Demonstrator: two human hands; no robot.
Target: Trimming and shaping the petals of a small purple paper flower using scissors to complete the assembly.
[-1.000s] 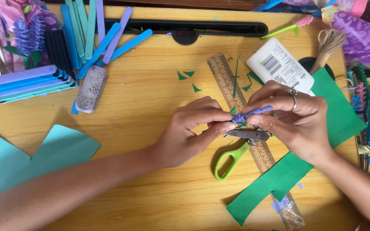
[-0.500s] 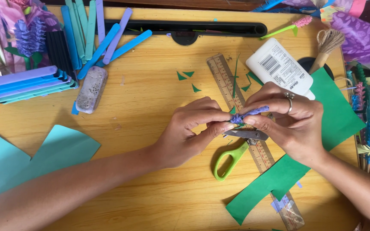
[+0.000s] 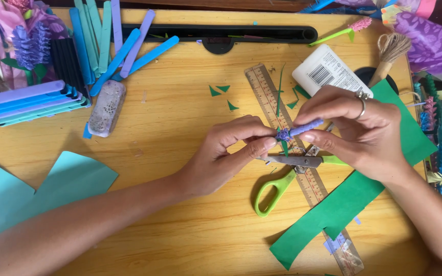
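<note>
Head view: left hand (image 3: 226, 156) and right hand (image 3: 356, 130) met fingertip to fingertip over the wooden desk (image 3: 180, 122), both pinched narrow on a small purple paper roll (image 3: 299, 130), just above green-handled scissors (image 3: 287, 171) and a clear ruler (image 3: 292, 153).

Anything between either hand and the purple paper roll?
Nothing visible. The left hand and right hand both already pinch the purple paper roll directly, above the green-handled scissors and the ruler on the table. No other item sits between fingers and roll.
</note>
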